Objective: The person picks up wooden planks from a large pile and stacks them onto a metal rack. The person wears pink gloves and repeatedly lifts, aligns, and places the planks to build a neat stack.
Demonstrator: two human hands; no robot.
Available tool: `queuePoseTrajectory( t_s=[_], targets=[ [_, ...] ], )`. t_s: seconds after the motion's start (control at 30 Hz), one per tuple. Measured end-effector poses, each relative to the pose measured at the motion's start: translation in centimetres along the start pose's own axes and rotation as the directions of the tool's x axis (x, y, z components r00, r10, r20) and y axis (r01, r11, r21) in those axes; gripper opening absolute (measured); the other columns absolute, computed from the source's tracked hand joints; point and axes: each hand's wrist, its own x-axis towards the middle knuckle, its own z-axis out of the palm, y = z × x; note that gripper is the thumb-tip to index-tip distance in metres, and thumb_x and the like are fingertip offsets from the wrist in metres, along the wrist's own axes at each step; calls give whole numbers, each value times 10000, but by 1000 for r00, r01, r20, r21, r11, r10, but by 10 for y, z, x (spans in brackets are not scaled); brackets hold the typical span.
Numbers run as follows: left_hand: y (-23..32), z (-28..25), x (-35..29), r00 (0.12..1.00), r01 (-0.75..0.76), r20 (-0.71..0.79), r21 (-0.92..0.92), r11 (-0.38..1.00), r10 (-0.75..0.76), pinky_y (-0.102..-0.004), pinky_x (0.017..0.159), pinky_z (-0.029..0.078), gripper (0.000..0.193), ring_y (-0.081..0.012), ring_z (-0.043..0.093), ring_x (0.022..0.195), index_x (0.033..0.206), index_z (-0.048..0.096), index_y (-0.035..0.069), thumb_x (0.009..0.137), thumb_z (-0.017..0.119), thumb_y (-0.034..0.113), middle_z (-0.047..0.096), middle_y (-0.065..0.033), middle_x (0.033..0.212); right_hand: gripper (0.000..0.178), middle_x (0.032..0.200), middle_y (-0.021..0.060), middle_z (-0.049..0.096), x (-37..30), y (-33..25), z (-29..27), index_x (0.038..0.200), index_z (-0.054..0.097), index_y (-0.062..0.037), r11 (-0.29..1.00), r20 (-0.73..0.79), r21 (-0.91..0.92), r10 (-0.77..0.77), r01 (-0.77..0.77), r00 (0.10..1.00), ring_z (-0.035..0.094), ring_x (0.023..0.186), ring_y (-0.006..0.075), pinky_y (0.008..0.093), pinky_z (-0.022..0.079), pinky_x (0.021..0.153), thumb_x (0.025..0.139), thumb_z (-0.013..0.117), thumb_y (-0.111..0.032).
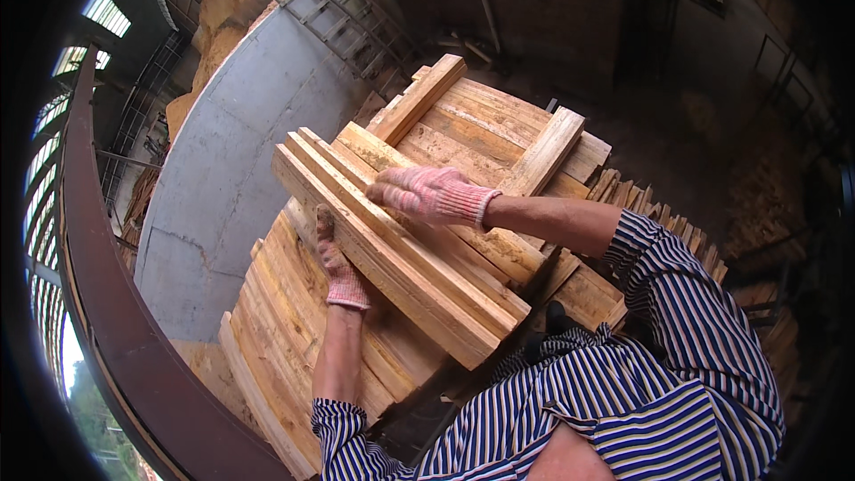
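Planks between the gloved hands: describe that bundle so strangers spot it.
Right of the large grey wall lie stacked wooden boards. Above them, find the bundle of planks running diagonally between the pink-gloved left hand and right hand. Unlike its neighbours, it has a hand at either side.

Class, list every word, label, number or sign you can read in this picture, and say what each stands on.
None: no readable text shows on the wooden boards, gloves, striped shirt, grey surface or brown beam.
The dark background is too dim to check.

Daylight fills slatted windows [41, 214] beyond a brown beam [85, 240]; the back wall [552, 18] is dim.
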Motion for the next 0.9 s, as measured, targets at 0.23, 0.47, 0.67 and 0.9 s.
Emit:
queuePoseTrajectory(
  t_s=[0.23,0.47,0.67,0.9],
  targets=[
    [-63,-74,35,846,317,-292,948,18,446,-175,488,292,519,33,307,606,1563,144,-17,1080,238,148,317,109,877,457,1089,102,703,-12,66,-33,1205,672,-28,706,117,648,278,-286,953,644,1024,200,351,490,945,970,597,-413],
    [-96,-105,59,801,401,-311,913,-74,511,-230,662,343,536,-56,365,826,1548,190,-21,1076,287,212,337,18,1083,480,1146,166,691,-19,144,-40,1262,632,-22,911,21,272,318,-311,948,648,1081,278,383,488,957,980,528,-398],
    [-96,-97,61,772,460,-248,854,-244,586,-277,812,387,557,-132,415,1015,1535,228,-24,1071,328,267,354,-60,1260,750,1327,269,531,1,45,-56,1492,406,-48,902,93,-265,375,-340,923,524,1277,380,440,444,1043,989,425,-603],
    [-110,-123,86,825,529,-235,641,-556,515,-332,987,438,588,-221,473,1236,1520,273,-28,1067,377,331,373,-151,1467,1007,1504,250,433,-9,31,-83,1545,327,-72,907,203,166,354,-388,913,447,1383,367,410,375,1132,825,522,-749]
  ],
)
